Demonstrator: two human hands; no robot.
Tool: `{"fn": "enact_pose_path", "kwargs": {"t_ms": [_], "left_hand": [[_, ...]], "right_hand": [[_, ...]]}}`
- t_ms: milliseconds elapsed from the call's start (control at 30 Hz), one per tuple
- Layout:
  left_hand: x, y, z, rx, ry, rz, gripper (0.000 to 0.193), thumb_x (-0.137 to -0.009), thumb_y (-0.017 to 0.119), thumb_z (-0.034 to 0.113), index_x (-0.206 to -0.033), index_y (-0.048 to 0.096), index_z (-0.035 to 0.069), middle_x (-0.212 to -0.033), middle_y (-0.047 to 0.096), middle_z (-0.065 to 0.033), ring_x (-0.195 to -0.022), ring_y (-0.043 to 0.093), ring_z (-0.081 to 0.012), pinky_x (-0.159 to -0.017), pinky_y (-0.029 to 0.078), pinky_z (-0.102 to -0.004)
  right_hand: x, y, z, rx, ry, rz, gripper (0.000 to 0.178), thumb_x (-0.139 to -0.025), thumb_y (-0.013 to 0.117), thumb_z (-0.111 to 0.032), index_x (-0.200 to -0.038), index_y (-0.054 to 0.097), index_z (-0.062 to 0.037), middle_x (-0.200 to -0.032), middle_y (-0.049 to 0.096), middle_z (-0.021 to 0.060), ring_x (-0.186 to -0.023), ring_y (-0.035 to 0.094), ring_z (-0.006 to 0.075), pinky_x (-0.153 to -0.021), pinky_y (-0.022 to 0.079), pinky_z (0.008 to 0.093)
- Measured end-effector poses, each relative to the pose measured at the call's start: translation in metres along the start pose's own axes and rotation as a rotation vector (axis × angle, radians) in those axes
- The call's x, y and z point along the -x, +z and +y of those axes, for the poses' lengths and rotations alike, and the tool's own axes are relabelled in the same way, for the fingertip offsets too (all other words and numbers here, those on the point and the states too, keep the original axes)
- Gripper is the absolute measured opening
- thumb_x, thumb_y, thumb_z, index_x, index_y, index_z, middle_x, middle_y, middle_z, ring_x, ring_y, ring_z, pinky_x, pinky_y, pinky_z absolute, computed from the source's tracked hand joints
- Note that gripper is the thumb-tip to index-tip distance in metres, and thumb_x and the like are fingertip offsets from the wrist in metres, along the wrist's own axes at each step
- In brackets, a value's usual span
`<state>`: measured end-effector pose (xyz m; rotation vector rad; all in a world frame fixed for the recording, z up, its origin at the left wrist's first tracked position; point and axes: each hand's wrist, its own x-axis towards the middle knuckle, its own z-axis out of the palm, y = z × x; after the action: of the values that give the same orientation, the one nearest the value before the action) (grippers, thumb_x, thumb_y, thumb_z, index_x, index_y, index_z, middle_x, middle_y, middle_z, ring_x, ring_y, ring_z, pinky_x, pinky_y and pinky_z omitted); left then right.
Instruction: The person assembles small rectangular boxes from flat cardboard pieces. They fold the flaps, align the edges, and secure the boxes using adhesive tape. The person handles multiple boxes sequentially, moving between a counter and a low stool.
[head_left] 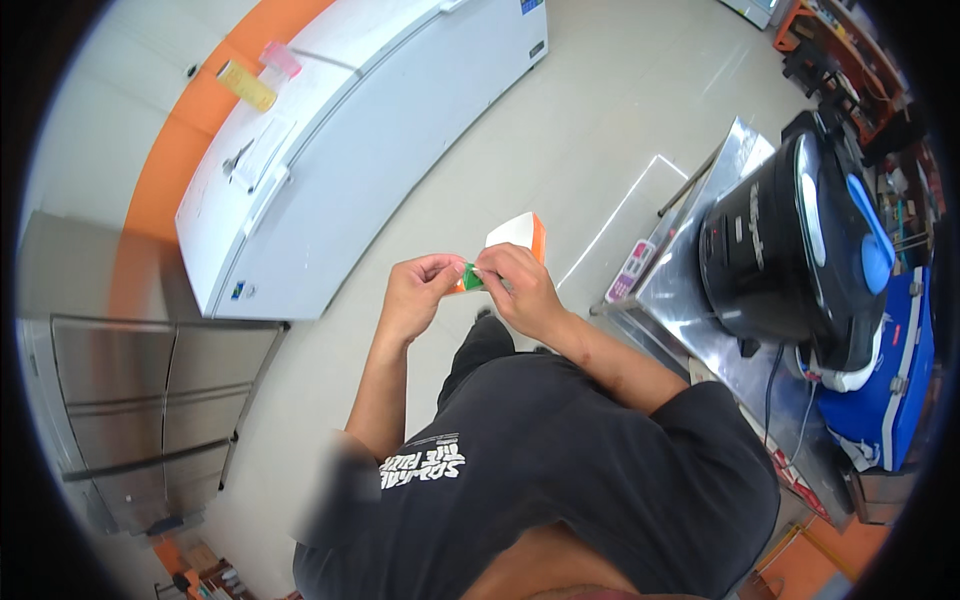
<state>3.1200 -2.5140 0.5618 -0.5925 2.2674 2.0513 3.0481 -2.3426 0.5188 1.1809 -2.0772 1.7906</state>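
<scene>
A small folded cardboard box [510,232], white, orange and green, is held up in front of my body. My left hand [412,295] pinches its left end between thumb and fingers, beside the green part. My right hand [522,287] is closed on it from the right, its fingertips meeting near the green part. Both hands nearly touch. The fingers cover much of the box, so its full shape is hidden. A white panel and an orange side stick up beyond my right hand.
At the far left stands a long white chest freezer [390,150] carrying a yellow roll [247,86] and scissors [237,160]. A steel cabinet [160,400] is on the left. To the right, a metal table [680,290] bears a large black cooker [765,240]; a blue insulated bag [885,385] lies beyond.
</scene>
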Motion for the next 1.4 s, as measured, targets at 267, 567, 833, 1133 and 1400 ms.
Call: {"fn": "enact_pose_path", "kwargs": {"t_ms": [267,567,833,1133,1400], "left_hand": [[-0.24,-0.017,0.027,-0.117,0.082,-0.286,0.023,-0.094,0.067,0.017,-0.1,0.072,-0.004,-0.088,0.071,-0.0055,-0.08,0.064,-0.0104,-0.076,0.053,-0.0267],[-0.481,0.04,0.125,-0.467,0.241,-0.942,0.021,-0.095,0.064,0.02,-0.102,0.072,0.002,-0.093,0.066,-0.0085,-0.089,0.06,-0.0179,-0.083,0.049,-0.0327],[-0.661,0.167,0.183,-0.624,0.755,-1.248,0.018,-0.095,0.064,0.024,-0.102,0.068,0.008,-0.1,0.062,-0.0101,-0.107,0.05,-0.0265,-0.089,0.046,-0.0368],[-0.828,0.355,0.212,-0.318,0.557,-0.704,0.052,-0.096,0.062,0.043,-0.121,0.05,-0.001,-0.115,0.056,-0.017,-0.101,0.058,-0.0278,-0.087,0.049,-0.0381],[-1.002,0.515,0.249,-0.045,0.482,-0.28,0.045,-0.105,0.047,0.043,-0.115,0.06,0.002,-0.093,0.064,-0.0057,-0.084,0.059,-0.0124,-0.075,0.048,-0.0281]], "right_hand": [[-0.14,-0.013,0.13,0.091,0.252,-0.034,0.006,-0.088,0.063,-0.003,-0.094,0.06,-0.0021,-0.095,0.063,0.011,-0.088,0.063,0.0311,-0.08,0.049,0.039],[-0.255,-0.086,0.241,-0.429,0.869,0.233,0.018,-0.092,0.068,-0.005,-0.105,0.055,-0.0052,-0.098,0.065,0.0043,-0.091,0.064,0.0104,-0.083,0.051,0.0259],[-0.312,-0.194,0.375,-0.887,0.88,0.445,0.015,-0.095,0.065,-0.006,-0.108,0.061,-0.0045,-0.097,0.069,0.0041,-0.093,0.063,0.0104,-0.086,0.048,0.0252],[-0.437,-0.4,0.541,-0.72,0.704,0.744,0.022,-0.097,0.064,-0.012,-0.111,0.064,0.0044,-0.103,0.069,0.0086,-0.094,0.063,0.0108,-0.085,0.051,0.0261],[-0.552,-0.568,0.654,0.235,0.533,0.55,0.032,-0.099,0.056,-0.015,-0.129,0.061,-0.0043,-0.107,0.069,0.0091,-0.099,0.063,0.0193,-0.092,0.048,0.0331]]}}
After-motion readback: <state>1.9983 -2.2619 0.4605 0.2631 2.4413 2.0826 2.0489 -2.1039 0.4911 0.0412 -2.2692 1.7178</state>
